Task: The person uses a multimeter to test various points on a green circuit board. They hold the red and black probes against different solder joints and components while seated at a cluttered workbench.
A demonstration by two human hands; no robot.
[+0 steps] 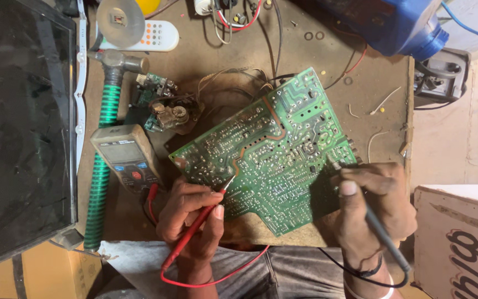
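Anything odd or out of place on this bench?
The green circuit board lies askew, solder side up, over loose wires. A hammer with a green-wrapped handle lies beside the multimeter. No damage or spill visible; both hands hold probes normally.

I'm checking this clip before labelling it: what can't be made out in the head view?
- Meter screen: too small and glary to show anything.
- Black probe tip: hidden under the right hand, so its contact on the circuit board is unclear.
- Red probe tip by the left hand: too fine to tell which solder point.
- Blue container: cut off by the top edge.
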